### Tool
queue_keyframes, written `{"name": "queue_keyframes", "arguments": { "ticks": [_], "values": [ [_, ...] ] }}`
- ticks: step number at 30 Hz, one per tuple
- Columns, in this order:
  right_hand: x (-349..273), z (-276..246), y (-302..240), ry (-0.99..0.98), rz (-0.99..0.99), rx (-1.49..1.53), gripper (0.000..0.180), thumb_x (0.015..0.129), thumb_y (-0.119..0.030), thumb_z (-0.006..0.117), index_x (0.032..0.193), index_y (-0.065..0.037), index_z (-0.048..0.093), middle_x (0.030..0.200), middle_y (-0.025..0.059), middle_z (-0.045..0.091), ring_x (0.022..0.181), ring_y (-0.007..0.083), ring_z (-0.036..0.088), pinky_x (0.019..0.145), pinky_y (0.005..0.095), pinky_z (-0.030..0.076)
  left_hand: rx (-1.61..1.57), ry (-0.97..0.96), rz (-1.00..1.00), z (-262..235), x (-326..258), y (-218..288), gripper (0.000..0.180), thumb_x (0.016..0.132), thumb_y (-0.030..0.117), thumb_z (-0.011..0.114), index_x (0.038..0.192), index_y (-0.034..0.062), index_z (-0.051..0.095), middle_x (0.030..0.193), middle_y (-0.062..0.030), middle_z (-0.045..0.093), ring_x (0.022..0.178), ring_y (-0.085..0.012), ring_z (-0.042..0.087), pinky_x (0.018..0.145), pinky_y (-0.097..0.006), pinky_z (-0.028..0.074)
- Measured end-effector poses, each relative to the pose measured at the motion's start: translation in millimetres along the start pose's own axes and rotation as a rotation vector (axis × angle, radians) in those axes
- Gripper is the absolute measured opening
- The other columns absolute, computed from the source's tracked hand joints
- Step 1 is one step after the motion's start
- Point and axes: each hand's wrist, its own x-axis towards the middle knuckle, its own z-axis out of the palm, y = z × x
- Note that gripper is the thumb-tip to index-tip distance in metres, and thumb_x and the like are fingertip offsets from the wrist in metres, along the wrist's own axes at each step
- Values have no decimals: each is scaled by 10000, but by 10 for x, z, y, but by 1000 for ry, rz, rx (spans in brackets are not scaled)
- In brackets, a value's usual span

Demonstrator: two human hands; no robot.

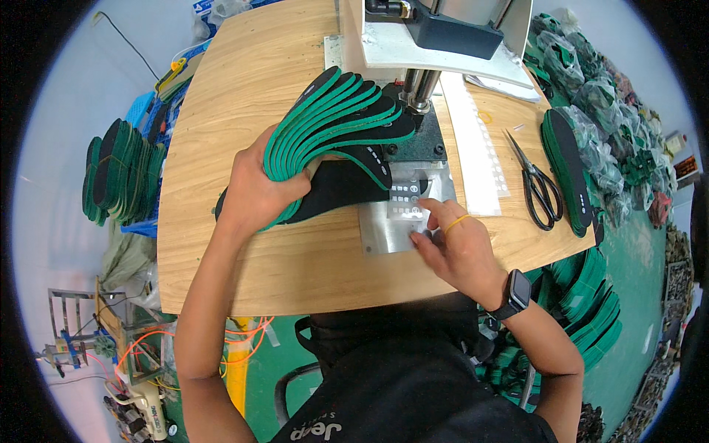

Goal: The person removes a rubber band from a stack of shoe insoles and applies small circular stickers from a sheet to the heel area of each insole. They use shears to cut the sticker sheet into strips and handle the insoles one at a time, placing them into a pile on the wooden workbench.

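Keep the fanned insoles [336, 122] tilted clear of the press [425, 88] while one lies flat on the metal plate [388, 232]; press the small label sheet [406, 201] down evenly before letting go. The left hand [255, 188] has its grip closed round the fan's lower ends, above the counter [244, 88]. The right hand [450, 236] has a loose, half-open grip, fingertips [422, 235] touching the plate just below the sheet. Scissors [539, 184] lie to its right.

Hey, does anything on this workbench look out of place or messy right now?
Nothing looks damaged or spilled. The left hand holds a fanned stack of green-edged insoles, the right hand rests on the metal plate under the press. Only the scissors lie loose, open on the table.
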Motion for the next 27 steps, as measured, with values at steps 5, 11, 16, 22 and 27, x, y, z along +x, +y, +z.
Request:
{"name": "queue_keyframes", "arguments": {
  "ticks": [5,11,16,22,27],
  "values": [
    [-26,-70,-66,7,114,-16,426,816,-175,734,1184,-46,563,788,88,584,571,225,588,529,355,471,-37,62,1,-12,-14,-87,349,689,74,674,1018,-21,605,791,-62,645,703,-116,551,710,-275,482],
    [-125,-102,99,53,57,44,462,821,-138,736,1221,-21,535,768,73,584,529,189,543,498,313,446,36,78,-30,-7,-14,-122,317,682,95,679,966,-21,602,785,-61,644,694,-117,553,691,-286,487],
    [-231,-70,247,-21,305,392,453,839,-120,725,1229,-14,520,751,65,567,528,172,537,494,297,439,48,71,-49,-15,-9,-100,289,685,89,677,946,-13,608,785,-61,650,695,-119,561,694,-286,492],
    [-156,-208,15,3,122,192,459,850,-114,712,1248,-14,506,772,86,563,549,206,559,505,315,451,34,96,18,-3,-2,-133,301,692,82,681,970,-10,610,811,-60,656,714,-121,566,710,-284,491],
    [-90,-285,-33,-101,100,112,441,855,-113,691,1248,-28,509,848,119,570,625,271,593,552,353,477,41,86,-11,45,-3,-78,335,685,78,683,997,-17,608,831,-66,659,731,-128,570,726,-284,489]
  ]
}}
